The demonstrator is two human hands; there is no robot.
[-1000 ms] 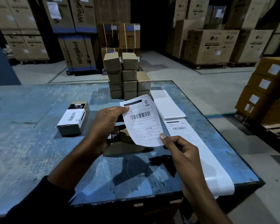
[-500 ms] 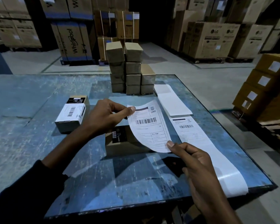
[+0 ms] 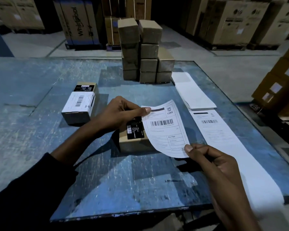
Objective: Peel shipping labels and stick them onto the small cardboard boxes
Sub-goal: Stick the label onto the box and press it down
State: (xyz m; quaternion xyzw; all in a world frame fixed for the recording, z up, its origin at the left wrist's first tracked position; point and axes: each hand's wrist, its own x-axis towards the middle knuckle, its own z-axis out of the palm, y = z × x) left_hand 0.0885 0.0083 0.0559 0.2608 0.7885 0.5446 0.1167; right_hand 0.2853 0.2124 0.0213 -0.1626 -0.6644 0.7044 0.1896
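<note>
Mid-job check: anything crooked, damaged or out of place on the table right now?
Nothing damaged or spilled. The peeled label, pinched by the left hand and right hand, hangs curled and tilted over the box, not yet stuck. The liner strip overhangs the table edge.

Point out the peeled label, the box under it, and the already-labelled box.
peeled label [image 3: 163, 129], head view, on its barcode area.
box under it [image 3: 132, 145], head view, on its bare cardboard front face.
already-labelled box [image 3: 79, 101], head view, on the white label across its top.
</note>
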